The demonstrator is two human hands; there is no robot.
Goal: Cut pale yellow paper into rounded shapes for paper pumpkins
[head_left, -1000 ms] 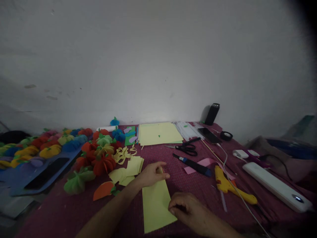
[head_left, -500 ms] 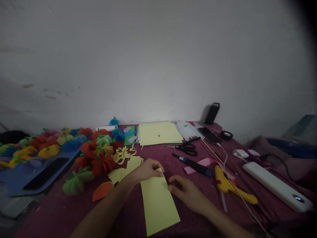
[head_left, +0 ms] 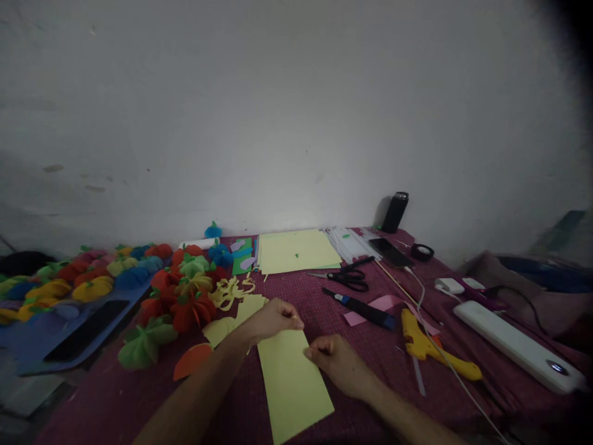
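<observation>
Pinching paper, left hand curled

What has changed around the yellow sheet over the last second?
The right hand moved away from the wearer, from the near part of the yellow sheet's right edge to its far part. The left hand, fingers spread earlier, has drawn its fingertips together at the far end. The sheet seems to have slid slightly nearer. The scissors, cutter and yellow glue gun stayed put.

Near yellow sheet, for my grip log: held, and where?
Left hand pinches the yellow sheet by its far edge; right hand is at the right edge, grip unclear.
</observation>
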